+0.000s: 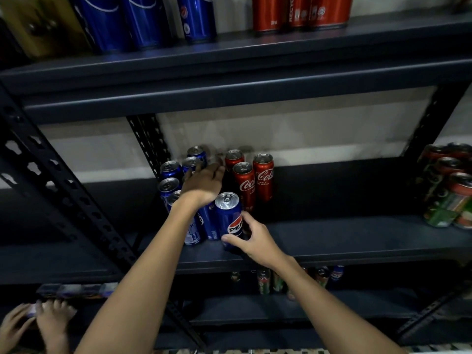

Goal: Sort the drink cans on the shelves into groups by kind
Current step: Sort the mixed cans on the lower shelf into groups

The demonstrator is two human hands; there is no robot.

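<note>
On the middle shelf (357, 238) stands a cluster of several blue Pepsi cans (169, 172) at the left. Three red Coca-Cola cans (263, 175) stand beside them at the back. My right hand (252, 241) grips one blue Pepsi can (228, 218), upright at the shelf's front, next to another blue can (208, 221). My left hand (204, 185) reaches over the blue cluster with its fingers stretched out, blurred, close to the rear cans; whether it touches them I cannot tell.
The top shelf (229, 72) carries blue cans (145, 21) at the left and red cans (298, 14) at the right. Green and red cans (449, 190) stand at the far right. Mixed cans (265, 281) sit on the lower shelf. Another person's hands (38, 320) work at the lower left.
</note>
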